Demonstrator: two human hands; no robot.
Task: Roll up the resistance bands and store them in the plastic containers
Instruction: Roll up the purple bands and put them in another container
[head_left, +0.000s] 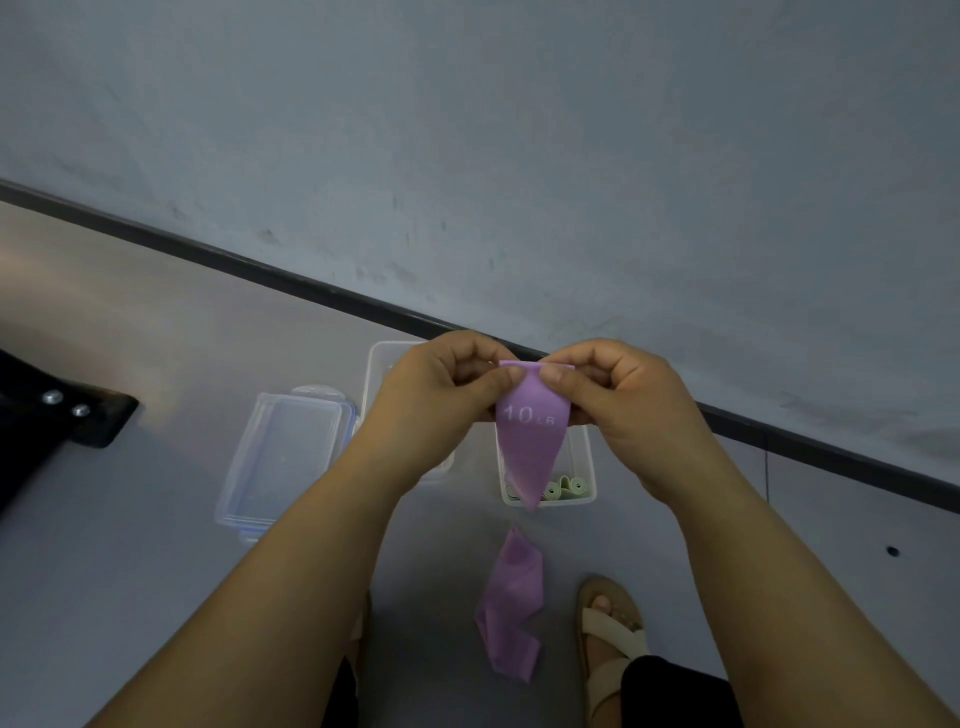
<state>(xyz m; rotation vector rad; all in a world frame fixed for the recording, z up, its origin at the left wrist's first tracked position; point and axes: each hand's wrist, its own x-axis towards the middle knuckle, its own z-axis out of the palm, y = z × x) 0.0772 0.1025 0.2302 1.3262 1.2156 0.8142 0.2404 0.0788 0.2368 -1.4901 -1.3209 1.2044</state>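
The left hand (441, 395) hides most of one clear plastic tub (376, 364), the hanging purple rubber band (524, 447) and right hand (618, 400) cover much of a second clear tub (584, 467) where only a few pale green rolls (566, 488) show, and a black bolted object (62, 410) is cut off at the left.

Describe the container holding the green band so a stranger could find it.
On the floor by the dark baseboard, look under the right hand. The container stands there, partly behind the purple band. Unlike the other container to its left, it shows a rolled green band inside.
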